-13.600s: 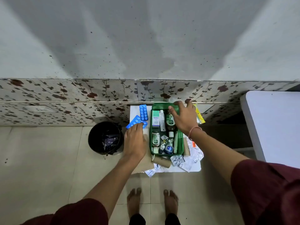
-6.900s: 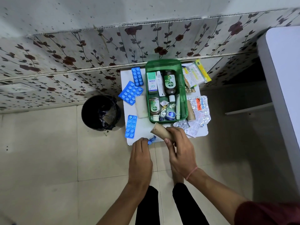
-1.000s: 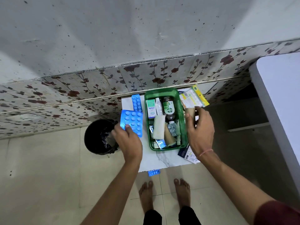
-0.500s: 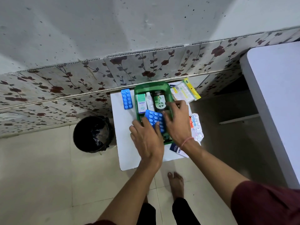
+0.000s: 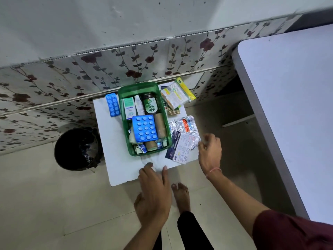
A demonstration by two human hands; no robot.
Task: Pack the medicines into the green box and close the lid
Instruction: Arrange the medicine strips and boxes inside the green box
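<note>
The green box (image 5: 144, 88) sits open on the small white table (image 5: 115, 156), by the flowery wall. A big blue pill sheet (image 5: 145, 128) lies on top of the bottles and rolls inside it. 1 more blue strip (image 5: 113, 105) lies just left of the box. The left hand (image 5: 153, 192) is spread open and holds nothing, at the table's near edge. The right hand (image 5: 210, 152) is curled by the silver pill sheets (image 5: 183, 136); whether it grips them is hard to tell.

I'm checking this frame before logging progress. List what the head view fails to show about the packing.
- Green box: the big blue blister sheet covers whatever lies under it.
- Lid: not identifiable anywhere.
- Foil strips: print too small to read.
- Right hand: fingers curled at the packet; grip unclear.
- Left hand: motion-blurred.
</note>
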